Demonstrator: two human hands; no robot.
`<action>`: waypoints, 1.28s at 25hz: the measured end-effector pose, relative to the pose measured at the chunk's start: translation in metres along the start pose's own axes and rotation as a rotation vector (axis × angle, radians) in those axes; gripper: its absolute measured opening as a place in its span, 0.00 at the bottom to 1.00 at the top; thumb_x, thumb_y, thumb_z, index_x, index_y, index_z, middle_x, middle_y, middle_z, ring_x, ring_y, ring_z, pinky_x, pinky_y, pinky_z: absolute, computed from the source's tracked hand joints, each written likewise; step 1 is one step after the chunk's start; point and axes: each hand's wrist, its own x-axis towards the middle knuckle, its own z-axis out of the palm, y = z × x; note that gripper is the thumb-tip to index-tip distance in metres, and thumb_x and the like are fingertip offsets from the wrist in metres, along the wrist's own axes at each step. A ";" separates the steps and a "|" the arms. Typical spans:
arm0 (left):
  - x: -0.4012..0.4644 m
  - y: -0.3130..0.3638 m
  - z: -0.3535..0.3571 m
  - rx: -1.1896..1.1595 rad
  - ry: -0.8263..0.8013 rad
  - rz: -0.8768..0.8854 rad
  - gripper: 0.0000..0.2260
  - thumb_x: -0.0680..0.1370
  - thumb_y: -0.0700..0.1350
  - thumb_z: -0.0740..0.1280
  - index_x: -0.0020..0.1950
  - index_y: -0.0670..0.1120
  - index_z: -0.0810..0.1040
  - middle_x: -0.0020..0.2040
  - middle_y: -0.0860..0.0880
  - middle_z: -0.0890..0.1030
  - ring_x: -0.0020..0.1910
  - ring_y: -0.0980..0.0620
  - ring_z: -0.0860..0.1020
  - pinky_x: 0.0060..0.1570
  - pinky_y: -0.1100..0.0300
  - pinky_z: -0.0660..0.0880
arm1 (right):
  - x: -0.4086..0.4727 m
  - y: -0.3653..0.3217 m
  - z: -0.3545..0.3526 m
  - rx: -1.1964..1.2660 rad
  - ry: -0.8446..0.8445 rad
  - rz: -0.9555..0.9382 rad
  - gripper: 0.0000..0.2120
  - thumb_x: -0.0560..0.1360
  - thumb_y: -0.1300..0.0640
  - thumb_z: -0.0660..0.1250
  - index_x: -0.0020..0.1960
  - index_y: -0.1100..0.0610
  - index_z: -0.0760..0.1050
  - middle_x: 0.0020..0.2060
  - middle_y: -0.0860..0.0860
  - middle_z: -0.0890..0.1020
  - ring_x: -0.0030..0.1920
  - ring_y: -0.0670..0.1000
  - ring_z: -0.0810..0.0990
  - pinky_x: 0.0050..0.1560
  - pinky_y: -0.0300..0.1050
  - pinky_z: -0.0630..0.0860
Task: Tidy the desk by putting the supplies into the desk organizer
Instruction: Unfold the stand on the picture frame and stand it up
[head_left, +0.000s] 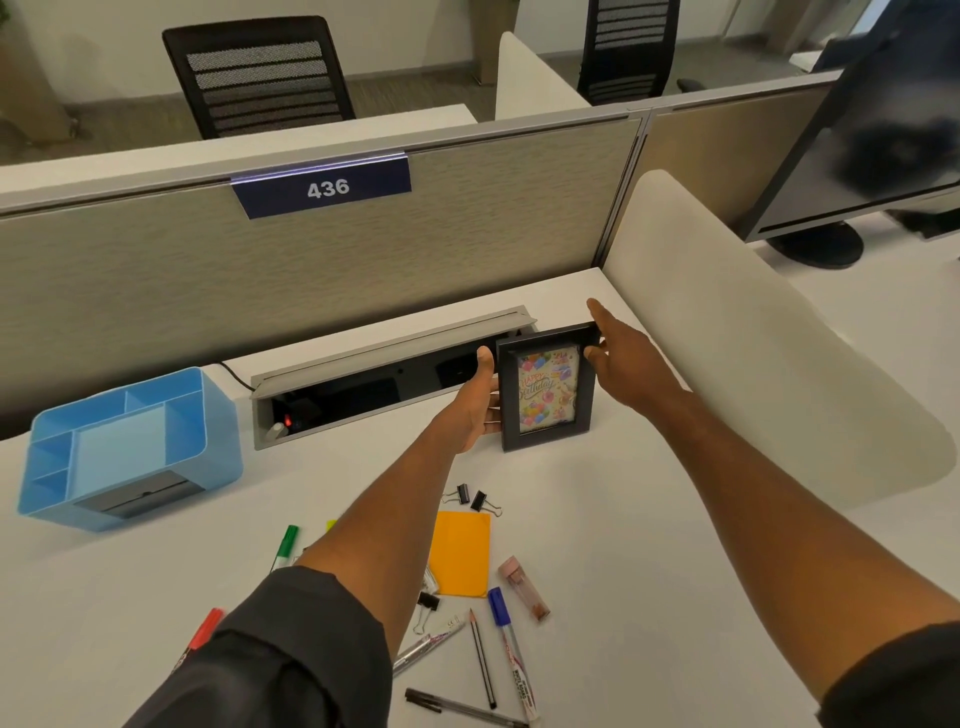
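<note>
Both hands gripping upright picture frame (546, 391): left hand (480, 402) at left edge, right hand (618, 347) at top-right corner. Blue desk organizer (130, 452) far left on surface (649, 545). Pens (483, 660), clips scattered near front edge.

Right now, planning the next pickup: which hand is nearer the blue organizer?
Left. The left hand holds the picture frame's left edge, on the blue organizer's side; the right hand holds its top right corner, farther away.

The desk organizer (130, 447) is showing light blue with a grey drawer front, the picture frame (545, 387) is showing black around a multicoloured balloon card, and the sticky notes (462, 553) are showing orange.
</note>
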 end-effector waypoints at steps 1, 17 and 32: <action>-0.002 0.000 -0.001 0.003 -0.002 0.006 0.37 0.76 0.70 0.43 0.69 0.46 0.72 0.67 0.42 0.75 0.65 0.41 0.74 0.66 0.47 0.69 | -0.001 -0.001 0.000 0.027 0.008 0.020 0.33 0.80 0.56 0.63 0.79 0.49 0.50 0.73 0.54 0.68 0.70 0.58 0.71 0.68 0.57 0.71; -0.109 -0.078 -0.031 0.478 0.290 0.189 0.19 0.82 0.58 0.56 0.54 0.44 0.76 0.49 0.47 0.77 0.51 0.49 0.76 0.56 0.48 0.73 | -0.115 -0.017 0.045 0.322 0.095 0.113 0.27 0.80 0.54 0.63 0.76 0.55 0.58 0.69 0.56 0.73 0.64 0.58 0.76 0.61 0.50 0.74; -0.123 -0.140 -0.014 1.578 0.507 0.139 0.27 0.73 0.58 0.69 0.68 0.48 0.68 0.63 0.46 0.73 0.63 0.46 0.71 0.64 0.46 0.64 | -0.194 -0.035 0.131 0.263 -0.268 0.132 0.19 0.80 0.53 0.63 0.70 0.53 0.69 0.62 0.51 0.79 0.60 0.51 0.77 0.64 0.48 0.73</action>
